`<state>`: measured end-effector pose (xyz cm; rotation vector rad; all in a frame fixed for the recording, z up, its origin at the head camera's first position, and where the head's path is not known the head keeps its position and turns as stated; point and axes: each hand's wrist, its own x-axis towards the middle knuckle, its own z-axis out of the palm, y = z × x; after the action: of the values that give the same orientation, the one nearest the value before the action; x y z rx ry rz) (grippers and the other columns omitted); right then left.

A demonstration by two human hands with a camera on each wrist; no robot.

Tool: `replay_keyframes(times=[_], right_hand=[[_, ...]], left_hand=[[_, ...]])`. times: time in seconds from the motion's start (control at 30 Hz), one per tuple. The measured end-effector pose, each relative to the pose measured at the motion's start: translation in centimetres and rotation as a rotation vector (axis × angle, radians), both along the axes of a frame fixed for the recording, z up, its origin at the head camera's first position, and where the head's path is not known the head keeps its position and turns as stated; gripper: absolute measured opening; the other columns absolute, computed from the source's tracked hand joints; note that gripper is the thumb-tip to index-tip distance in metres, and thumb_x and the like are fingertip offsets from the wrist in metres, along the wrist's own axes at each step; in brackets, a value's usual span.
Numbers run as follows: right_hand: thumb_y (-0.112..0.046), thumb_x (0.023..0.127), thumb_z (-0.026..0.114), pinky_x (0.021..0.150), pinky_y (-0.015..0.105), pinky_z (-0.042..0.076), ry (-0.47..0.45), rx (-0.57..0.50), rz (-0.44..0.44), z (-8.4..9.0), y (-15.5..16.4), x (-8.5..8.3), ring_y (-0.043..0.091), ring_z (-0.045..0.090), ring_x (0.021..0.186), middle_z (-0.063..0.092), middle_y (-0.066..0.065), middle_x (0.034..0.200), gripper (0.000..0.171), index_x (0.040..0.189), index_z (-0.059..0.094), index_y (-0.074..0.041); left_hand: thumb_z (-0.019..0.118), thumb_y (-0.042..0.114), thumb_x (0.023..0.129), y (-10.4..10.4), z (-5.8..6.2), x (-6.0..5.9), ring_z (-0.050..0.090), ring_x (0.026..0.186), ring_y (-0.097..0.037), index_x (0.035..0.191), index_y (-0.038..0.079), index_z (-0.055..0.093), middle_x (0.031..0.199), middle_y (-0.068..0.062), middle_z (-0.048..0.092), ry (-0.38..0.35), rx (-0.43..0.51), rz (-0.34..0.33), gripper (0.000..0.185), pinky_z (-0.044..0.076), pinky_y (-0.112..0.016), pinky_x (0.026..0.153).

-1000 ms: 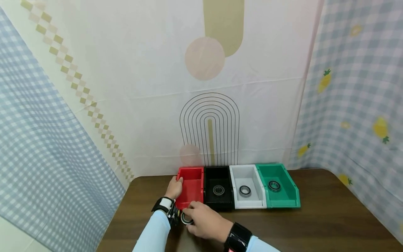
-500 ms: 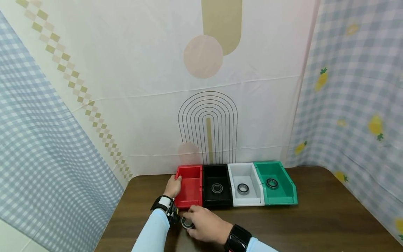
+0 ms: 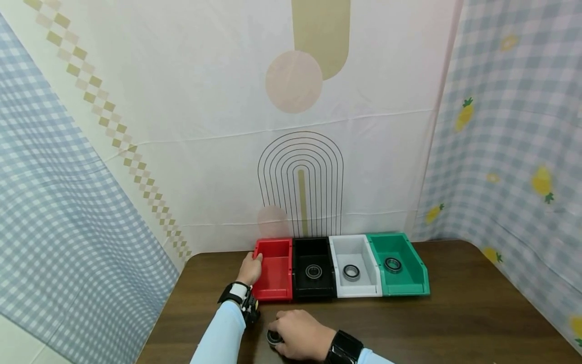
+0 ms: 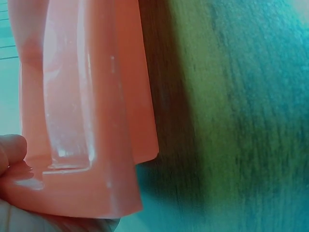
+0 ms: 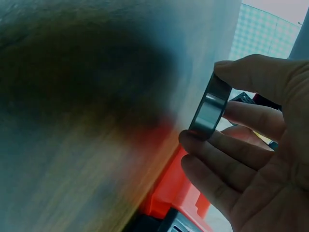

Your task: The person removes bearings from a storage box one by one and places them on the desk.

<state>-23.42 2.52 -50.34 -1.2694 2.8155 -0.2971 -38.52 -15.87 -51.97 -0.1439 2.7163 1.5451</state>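
My left hand (image 3: pixel 251 269) grips the left wall of the red bin (image 3: pixel 276 273), which looks empty; the left wrist view shows that red bin (image 4: pixel 91 111) close up with a fingertip (image 4: pixel 10 150) on its edge. My right hand (image 3: pixel 297 333) pinches a metal bearing ring (image 3: pixel 273 337) just above the table, in front of the red bin. In the right wrist view the bearing ring (image 5: pixel 208 107) sits edge-on between thumb and fingers (image 5: pixel 251 121). The black bin (image 3: pixel 313 273), white bin (image 3: pixel 353 272) and green bin (image 3: pixel 397 268) each hold one bearing.
The four bins stand in a row at the back of the dark wooden table (image 3: pixel 454 323), against a patterned cloth backdrop. Checked cloth hangs on both sides. The table's left edge runs close to my left arm.
My right hand has drawn back toward me with the bearing ring, away from the red bin's front. The left hand has stayed on the red bin.
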Motion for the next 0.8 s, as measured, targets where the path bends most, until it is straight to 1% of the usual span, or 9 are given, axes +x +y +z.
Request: replay_keyframes(times=[0.13,0.3,0.47,0.57,0.67,0.8], right_hand=[[-0.032,0.090,0.082,0.061,0.016,0.042,0.003,0.003,0.003,-0.5,0.0,0.1,-0.006,0.053,0.071,0.064,-0.015,0.086,0.022,0.112,0.080,-0.028],[-0.032,0.090,0.082,0.062,0.016,0.043,-0.011,0.012,0.013,-0.8,0.0,0.2,-0.006,0.052,0.072,0.064,-0.015,0.087,0.020,0.110,0.080,-0.028],[-0.033,0.090,0.084,0.065,0.016,0.045,0.018,0.027,0.040,-1.1,-0.2,0.2,-0.006,0.055,0.076,0.066,-0.015,0.090,0.022,0.111,0.080,-0.027],[-0.033,0.091,0.085,0.068,0.015,0.046,0.026,0.030,0.064,-1.5,-0.4,0.2,-0.007,0.057,0.080,0.068,-0.015,0.093,0.026,0.115,0.079,-0.027],[-0.033,0.091,0.085,0.070,0.015,0.048,0.009,0.031,0.076,-1.7,-0.6,0.1,-0.006,0.059,0.085,0.069,-0.015,0.097,0.031,0.121,0.078,-0.027],[-0.032,0.091,0.085,0.069,0.016,0.049,-0.016,0.030,0.063,-1.6,-0.9,0.1,-0.006,0.059,0.087,0.070,-0.014,0.099,0.034,0.123,0.078,-0.027]], left_hand=[[0.038,0.026,0.115,0.0,0.1,0.0,0.061,0.094,-0.030,0.129,-0.007,0.053,0.108,-0.022,0.061,-0.005,0.004,-0.004,0.039,0.046,-0.034,0.077],[0.039,0.026,0.115,0.0,0.1,0.0,0.061,0.095,-0.030,0.128,-0.006,0.054,0.108,-0.021,0.061,-0.002,-0.010,0.001,0.038,0.047,-0.034,0.077],[0.040,0.026,0.114,0.1,0.0,-0.1,0.061,0.094,-0.031,0.126,-0.005,0.054,0.106,-0.021,0.061,0.005,-0.006,0.012,0.036,0.046,-0.034,0.077],[0.040,0.026,0.114,0.1,-0.1,-0.2,0.060,0.093,-0.030,0.124,-0.005,0.055,0.104,-0.020,0.060,0.003,-0.012,0.013,0.036,0.045,-0.034,0.077],[0.040,0.027,0.114,0.0,-0.3,-0.4,0.060,0.095,-0.030,0.125,-0.005,0.055,0.105,-0.020,0.060,-0.002,-0.015,0.015,0.037,0.046,-0.035,0.079],[0.040,0.028,0.114,0.0,-0.3,-0.5,0.061,0.096,-0.031,0.129,-0.006,0.054,0.109,-0.021,0.061,-0.006,-0.008,0.013,0.039,0.048,-0.037,0.080]])
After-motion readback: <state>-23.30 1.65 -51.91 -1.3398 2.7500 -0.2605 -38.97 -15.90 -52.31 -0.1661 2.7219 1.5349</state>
